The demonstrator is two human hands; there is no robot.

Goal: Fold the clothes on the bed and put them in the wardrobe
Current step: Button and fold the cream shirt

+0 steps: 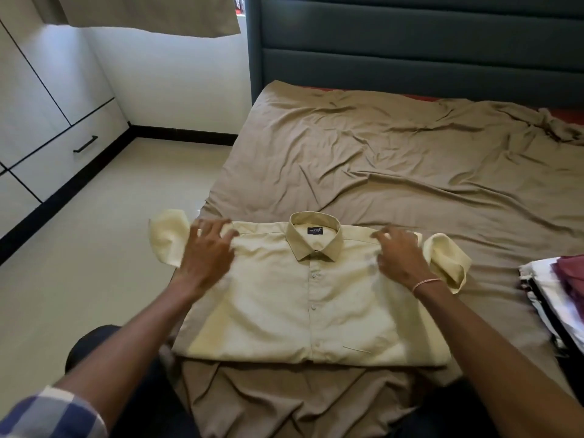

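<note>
- The bed [395, 159] fills the right side of the view under 1 creased brown sheet, with a dark padded headboard [410, 42] at its far end.
- A white wardrobe [41, 99] with black seams lines the left wall. A drawer in it carries 1 black handle [85, 144].
- The pale floor [94, 263] runs between the wardrobe and the bed.
- The yellow shirt [284, 311] lies front up and buttoned at the bed's near left corner, collar [314, 238] toward the headboard and its lower edge doubled into a straight fold.
- A stack of folded clothes [556, 289], white and maroon on top, sits on the bed's right edge, apart from the shirt.
- The shirt's 2 short sleeves stick out sideways: 1 sleeve [167, 235] hangs past the bed's edge over the floor, the other sleeve [448, 260] rests on the sheet.
- The left hand [208, 248] rests on 1 shoulder of the shirt, fingers spread and gripping nothing, slightly blurred.
- The right hand [401, 254] lies the same way on the other shoulder, fingers splayed flat.
- A thin bracelet [425, 284] circles the right wrist.
- A dark label [315, 231] shows inside the collar.
</note>
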